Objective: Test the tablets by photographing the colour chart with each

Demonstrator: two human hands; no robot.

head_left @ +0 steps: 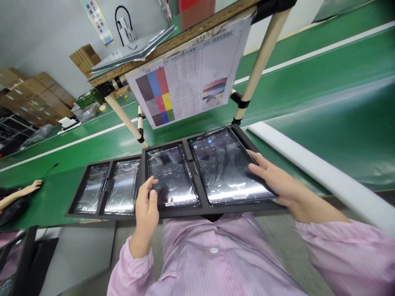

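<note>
A black foam tray (202, 192) lies in front of me and holds two dark tablets in clear film. Both the left tablet (173, 176) and the larger right tablet (225, 168) have lit marks near their tops. My left hand (146, 209) is at the tray's left rim, fingers loosely bent and thumb apart, nothing seen in it. Over the right rim lies my right hand (274, 176), thumb and a finger stretched onto the right tablet's edge; its other fingers are hidden. A second black tray (103, 201) with two wrapped tablets adjoins on the left.
A stand with pale tube legs (262, 57) carries a printed colour chart (185, 74) behind the trays. A long white strip (308, 164) lies to the right on the green bench (348, 131). Another person's hand (32, 187) rests at far left. Cardboard boxes (33, 94) stand behind.
</note>
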